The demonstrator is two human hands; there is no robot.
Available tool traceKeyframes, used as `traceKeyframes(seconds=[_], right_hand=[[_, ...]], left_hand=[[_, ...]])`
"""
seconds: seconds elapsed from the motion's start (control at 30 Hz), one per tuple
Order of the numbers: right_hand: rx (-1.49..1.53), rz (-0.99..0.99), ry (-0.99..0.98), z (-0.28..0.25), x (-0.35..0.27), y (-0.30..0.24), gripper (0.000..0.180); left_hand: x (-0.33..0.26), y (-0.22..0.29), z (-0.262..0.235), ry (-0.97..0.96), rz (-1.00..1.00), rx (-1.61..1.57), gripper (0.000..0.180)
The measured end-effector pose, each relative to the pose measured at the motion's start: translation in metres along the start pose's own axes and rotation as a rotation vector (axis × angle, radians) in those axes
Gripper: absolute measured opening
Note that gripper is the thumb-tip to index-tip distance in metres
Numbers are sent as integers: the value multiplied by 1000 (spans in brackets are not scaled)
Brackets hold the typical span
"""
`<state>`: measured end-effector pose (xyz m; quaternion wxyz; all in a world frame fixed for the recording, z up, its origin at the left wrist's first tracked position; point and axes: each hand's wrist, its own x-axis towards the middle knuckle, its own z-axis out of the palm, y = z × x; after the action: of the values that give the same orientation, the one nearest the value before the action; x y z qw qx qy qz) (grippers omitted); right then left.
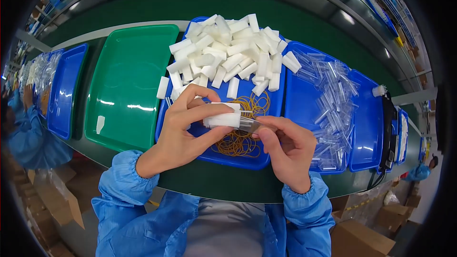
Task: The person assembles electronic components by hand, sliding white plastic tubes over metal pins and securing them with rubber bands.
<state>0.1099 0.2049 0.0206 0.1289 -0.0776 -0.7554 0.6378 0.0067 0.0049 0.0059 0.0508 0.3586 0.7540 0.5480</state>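
Over a blue tray (243, 162) on the green bench (200, 181), the left hand (183, 119) grips white foam (223, 121) between thumb and fingers, and the right hand (289, 151) pinches a clear plastic piece (248, 124) at the foam's right end. Yellow-brown rubber bands (236, 145) lie beneath, with loose foam blocks (228, 52) heaped in the tray's far part.

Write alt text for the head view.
Left hand grips white blocks; right hand pinches a clear piece at their right end, over yellow rubber bands in a blue tray. White block pile behind; clear plastic pieces at right.
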Motion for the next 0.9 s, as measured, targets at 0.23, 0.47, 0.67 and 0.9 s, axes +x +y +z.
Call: traceKeyframes(seconds=[0.23,0.47,0.67,0.9], right_hand=[[-33,-27,38,1,-2,4,18],[127,61,-11,-1,0,5,19],[247,145,-83,-2,1,6,21],[64,-68,-88,-2,5,8,26]], left_hand=[[-3,0,4,14,9,3,33],[-2,1,1,-29,10,1,30],[-1,1,-1,-54,17,-5,31],[0,1,-5,-38,8,22,32]])
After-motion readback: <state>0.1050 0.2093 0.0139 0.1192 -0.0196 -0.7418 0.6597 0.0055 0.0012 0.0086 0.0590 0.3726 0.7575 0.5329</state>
